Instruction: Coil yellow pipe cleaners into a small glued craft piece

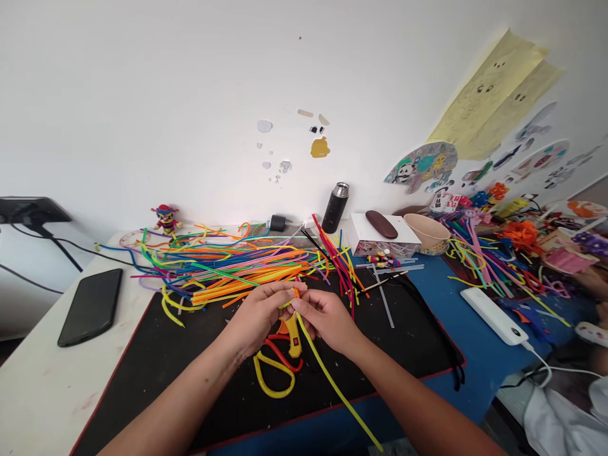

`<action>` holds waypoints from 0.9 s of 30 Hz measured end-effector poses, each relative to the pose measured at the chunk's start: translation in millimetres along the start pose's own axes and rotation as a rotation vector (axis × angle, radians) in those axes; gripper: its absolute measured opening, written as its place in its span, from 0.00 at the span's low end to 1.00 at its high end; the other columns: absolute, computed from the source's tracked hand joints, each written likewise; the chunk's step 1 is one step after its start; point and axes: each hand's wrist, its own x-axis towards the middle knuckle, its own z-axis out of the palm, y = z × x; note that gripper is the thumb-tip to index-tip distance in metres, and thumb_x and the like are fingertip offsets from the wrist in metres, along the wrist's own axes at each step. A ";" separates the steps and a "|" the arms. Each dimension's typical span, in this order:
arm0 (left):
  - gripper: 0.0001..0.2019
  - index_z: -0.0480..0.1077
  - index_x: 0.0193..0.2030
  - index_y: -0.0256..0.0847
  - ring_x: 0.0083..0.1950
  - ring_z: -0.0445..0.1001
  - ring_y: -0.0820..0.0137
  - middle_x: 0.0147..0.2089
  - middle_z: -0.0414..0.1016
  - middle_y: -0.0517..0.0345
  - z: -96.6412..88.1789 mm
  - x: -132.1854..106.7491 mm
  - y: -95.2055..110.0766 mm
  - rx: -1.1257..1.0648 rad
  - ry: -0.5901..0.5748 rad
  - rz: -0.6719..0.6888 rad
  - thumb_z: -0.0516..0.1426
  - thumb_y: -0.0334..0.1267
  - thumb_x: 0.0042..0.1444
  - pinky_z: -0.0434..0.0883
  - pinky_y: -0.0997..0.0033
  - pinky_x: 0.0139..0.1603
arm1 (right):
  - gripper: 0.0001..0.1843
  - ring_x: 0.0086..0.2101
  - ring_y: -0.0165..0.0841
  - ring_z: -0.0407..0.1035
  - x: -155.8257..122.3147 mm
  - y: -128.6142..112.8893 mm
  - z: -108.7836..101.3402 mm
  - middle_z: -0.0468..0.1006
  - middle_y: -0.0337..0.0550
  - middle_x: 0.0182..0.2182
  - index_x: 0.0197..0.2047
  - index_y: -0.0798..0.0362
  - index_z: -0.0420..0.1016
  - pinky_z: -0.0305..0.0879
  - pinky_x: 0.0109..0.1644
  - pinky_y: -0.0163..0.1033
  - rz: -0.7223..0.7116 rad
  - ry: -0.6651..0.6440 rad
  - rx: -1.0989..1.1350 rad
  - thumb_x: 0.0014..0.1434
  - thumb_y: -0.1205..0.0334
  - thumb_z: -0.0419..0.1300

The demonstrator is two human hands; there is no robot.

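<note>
Both hands meet above the dark mat, fingers pinched together. My left hand [259,315] is closed on a small orange and red pipe-cleaner piece [297,292], partly covered by the fingertips. Between the thumb and fingers of my right hand [330,316] is a long yellow pipe cleaner [327,373], whose free end hangs down toward the mat's front edge. Just below the hands lie a yellow glue gun [295,339] and scissors [274,377] with yellow and red handles, partly hidden by my left hand.
Many coloured pipe cleaners [251,275] lie along the back of the mat [190,367]. Behind stand a black thermos [335,208], a white box [358,237] and a basket [427,234]. A phone [92,307] lies left, a power bank [494,315] right. Another person's hand is at the far right.
</note>
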 end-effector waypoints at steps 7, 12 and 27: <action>0.17 0.87 0.40 0.36 0.33 0.68 0.71 0.34 0.79 0.50 -1.5 1.1 -2.9 -0.004 -0.011 -0.003 0.73 0.42 0.44 0.65 0.72 0.35 | 0.30 0.19 0.25 0.62 -0.9 3.2 -0.4 0.77 0.38 0.25 0.33 0.54 0.77 0.58 0.21 0.33 -0.033 0.018 -0.027 0.59 0.31 0.66; 0.17 0.87 0.40 0.36 0.35 0.70 0.69 0.36 0.81 0.47 -0.7 0.8 -3.3 0.015 0.000 -0.013 0.74 0.43 0.44 0.66 0.72 0.36 | 0.29 0.18 0.26 0.61 -2.8 1.5 0.3 0.70 0.33 0.20 0.31 0.53 0.76 0.56 0.21 0.33 -0.060 0.018 -0.019 0.60 0.32 0.66; 0.17 0.87 0.42 0.35 0.35 0.73 0.66 0.39 0.83 0.44 -3.8 3.1 -3.9 0.013 0.013 -0.025 0.72 0.42 0.46 0.67 0.69 0.35 | 0.26 0.18 0.25 0.58 -6.2 9.7 0.3 0.68 0.32 0.19 0.34 0.54 0.77 0.54 0.22 0.32 -0.055 0.002 -0.138 0.64 0.37 0.63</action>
